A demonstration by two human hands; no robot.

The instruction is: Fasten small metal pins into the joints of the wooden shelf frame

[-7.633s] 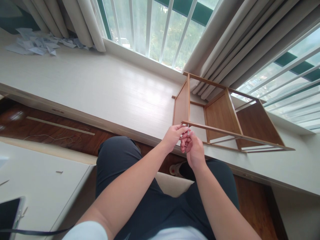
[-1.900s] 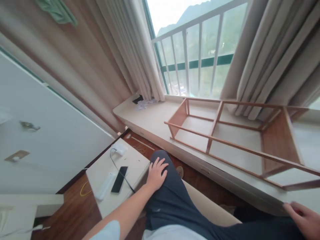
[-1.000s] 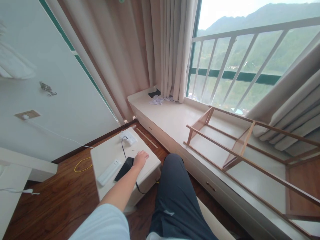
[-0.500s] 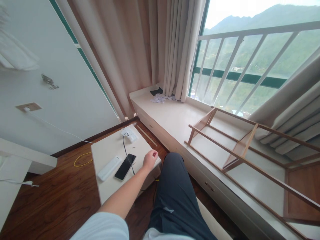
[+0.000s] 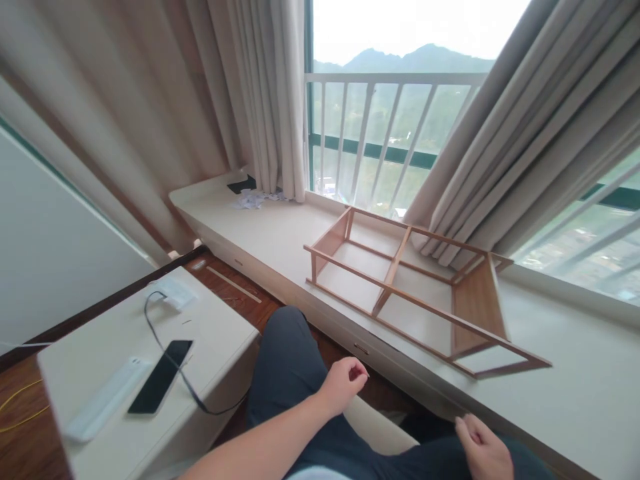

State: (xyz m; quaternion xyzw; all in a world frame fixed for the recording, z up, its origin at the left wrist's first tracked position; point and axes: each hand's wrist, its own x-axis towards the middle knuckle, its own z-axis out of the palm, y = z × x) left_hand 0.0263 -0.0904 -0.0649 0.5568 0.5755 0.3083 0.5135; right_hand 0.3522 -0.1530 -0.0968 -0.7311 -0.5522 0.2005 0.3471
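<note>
My left hand [image 5: 344,385] hovers over my left thigh with its fingertips pinched together on a tiny metal piece that is too small to make out. Lower right, my right hand [image 5: 481,449] rests above my right thigh with loosely curled fingers and nothing in it. A brown wooden shelf frame [image 5: 475,303] lies on its side on the pale window bench [image 5: 280,233], just beyond my knees and apart from both hands.
A white side table [image 5: 220,327] on my left carries a black phone [image 5: 160,377], a white remote-like bar [image 5: 105,400], a black cable and a power strip [image 5: 173,293]. Paper scraps [image 5: 253,198] lie by the curtains. A thin wooden strip [image 5: 233,283] lies on the floor.
My left hand has come off the side table's edge and back over my thigh, fingers pinched. My view has swung right, and my right hand shows again.
</note>
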